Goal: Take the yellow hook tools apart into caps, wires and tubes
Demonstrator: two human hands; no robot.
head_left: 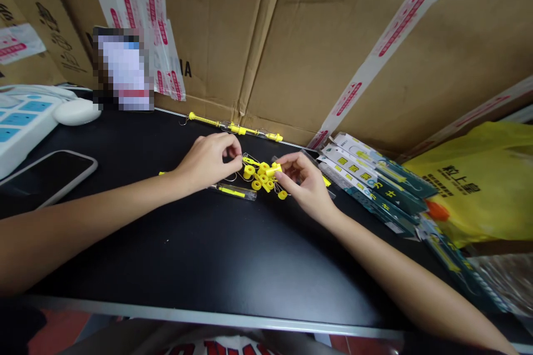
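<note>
My right hand (pixel 310 183) pinches a small yellow plastic cap (pixel 272 170) between thumb and fingertips. Just below it lies a pile of yellow plastic caps and rings (pixel 257 184), with thin wire hooks among them. On the pile's left side, my left hand (pixel 212 160) has its thumb and index finger drawn together beside the wires; what they hold, if anything, is too small to make out. A clear tube with a yellow insert (pixel 233 191) lies partly under the left hand. Behind the pile, yellow spring scales (pixel 235 128) with metal hooks lie in a row.
Printed boxes (pixel 375 177) are stacked at the right, with a yellow plastic bag (pixel 478 177) beyond them. Large taped cartons (pixel 233 28) wall off the back. On the left are a phone (pixel 48 180), a white power strip (pixel 27 122) and a blurred-out upright object (pixel 125 69).
</note>
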